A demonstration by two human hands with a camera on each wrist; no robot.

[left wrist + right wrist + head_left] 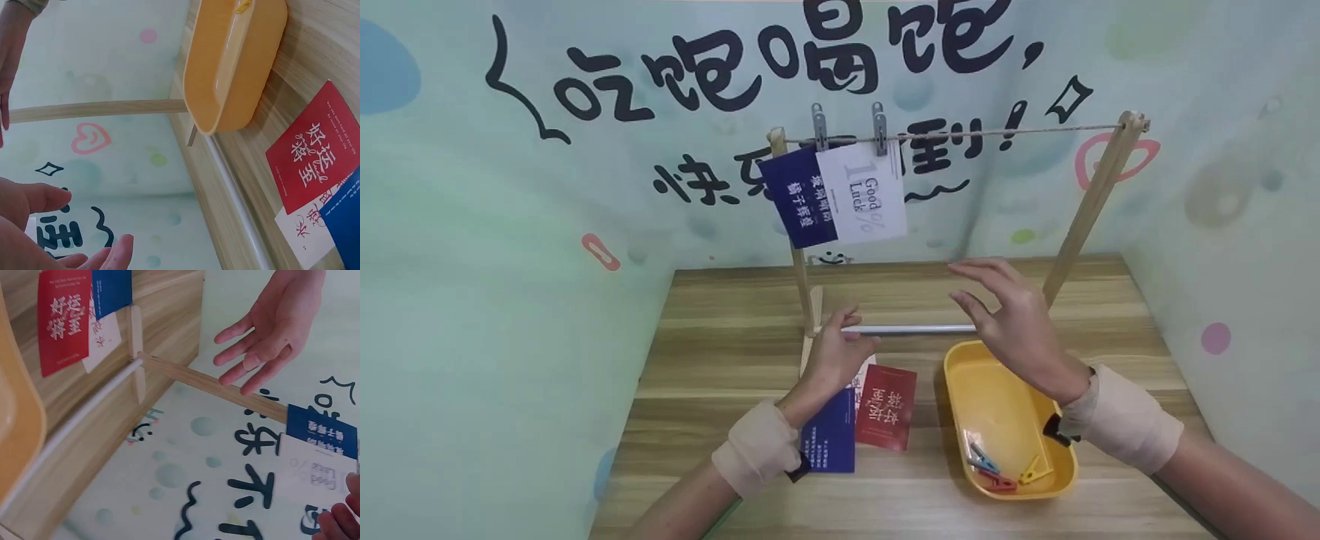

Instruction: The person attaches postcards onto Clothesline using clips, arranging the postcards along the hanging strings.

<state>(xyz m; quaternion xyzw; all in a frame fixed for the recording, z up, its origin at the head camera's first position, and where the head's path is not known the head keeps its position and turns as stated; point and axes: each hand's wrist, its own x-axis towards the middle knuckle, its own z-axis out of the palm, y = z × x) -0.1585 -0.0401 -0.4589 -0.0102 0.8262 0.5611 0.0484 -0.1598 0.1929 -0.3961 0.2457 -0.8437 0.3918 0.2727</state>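
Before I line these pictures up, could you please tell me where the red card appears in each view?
Head: the red card lies low, just right of centre, between the blue card on the table and the yellow tray.
Left wrist: the red card is at the right, near mid-height.
Right wrist: the red card is at the upper left.
Shared landmark: the yellow tray, cut off by the frame in both wrist views.

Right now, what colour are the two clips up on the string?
Both clips are grey; the head view shows them best.
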